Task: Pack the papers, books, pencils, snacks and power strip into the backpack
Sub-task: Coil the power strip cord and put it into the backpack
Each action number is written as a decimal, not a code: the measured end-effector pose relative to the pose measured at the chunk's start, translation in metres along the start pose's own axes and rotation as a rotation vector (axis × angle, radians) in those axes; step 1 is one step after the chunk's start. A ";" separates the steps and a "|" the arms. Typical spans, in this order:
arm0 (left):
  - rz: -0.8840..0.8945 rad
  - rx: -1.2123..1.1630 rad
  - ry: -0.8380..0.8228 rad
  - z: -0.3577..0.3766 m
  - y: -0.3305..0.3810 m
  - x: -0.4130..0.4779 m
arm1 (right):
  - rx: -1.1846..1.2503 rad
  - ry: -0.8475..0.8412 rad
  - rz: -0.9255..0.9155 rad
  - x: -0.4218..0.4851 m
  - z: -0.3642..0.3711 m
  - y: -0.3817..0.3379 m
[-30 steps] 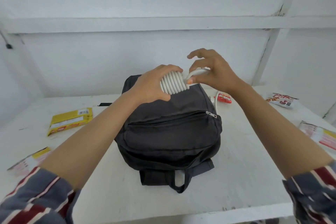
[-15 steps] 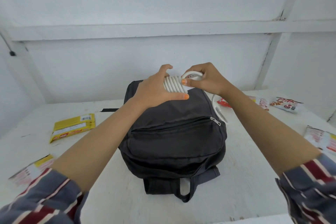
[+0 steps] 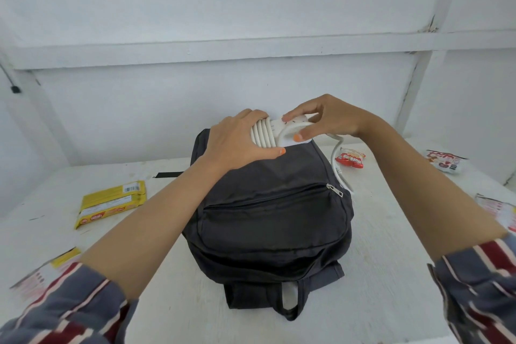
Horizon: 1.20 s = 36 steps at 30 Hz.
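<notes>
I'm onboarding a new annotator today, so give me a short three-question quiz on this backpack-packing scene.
1. True or false: the front pocket zip on the backpack is closed.
2. The yellow snack packet lies: A) on the person's left of the backpack, B) on their right of it, C) on top of it.
3. What do the left hand and right hand hold together at the backpack's far end?
Key: 1 true; 2 A; 3 the power strip.
</notes>
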State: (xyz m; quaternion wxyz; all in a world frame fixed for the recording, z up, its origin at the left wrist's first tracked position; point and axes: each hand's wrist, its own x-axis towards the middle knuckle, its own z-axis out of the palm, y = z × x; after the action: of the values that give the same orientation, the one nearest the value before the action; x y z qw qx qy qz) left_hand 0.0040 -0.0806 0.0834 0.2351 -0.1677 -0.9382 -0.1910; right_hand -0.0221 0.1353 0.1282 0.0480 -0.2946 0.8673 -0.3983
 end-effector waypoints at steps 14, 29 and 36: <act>0.094 0.092 0.101 -0.001 -0.006 -0.002 | 0.143 0.181 -0.089 0.003 -0.006 0.009; 0.326 0.076 0.248 -0.004 -0.009 0.001 | 0.532 0.120 0.098 0.033 0.018 0.013; 0.179 0.052 0.118 -0.010 -0.016 0.002 | 0.598 0.062 0.186 0.027 0.046 0.045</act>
State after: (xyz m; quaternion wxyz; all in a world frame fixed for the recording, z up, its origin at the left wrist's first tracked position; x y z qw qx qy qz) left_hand 0.0000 -0.0984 0.0883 0.3102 -0.2330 -0.9086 -0.1546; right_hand -0.0511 0.1124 0.0684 0.1422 -0.1745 0.7359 -0.6385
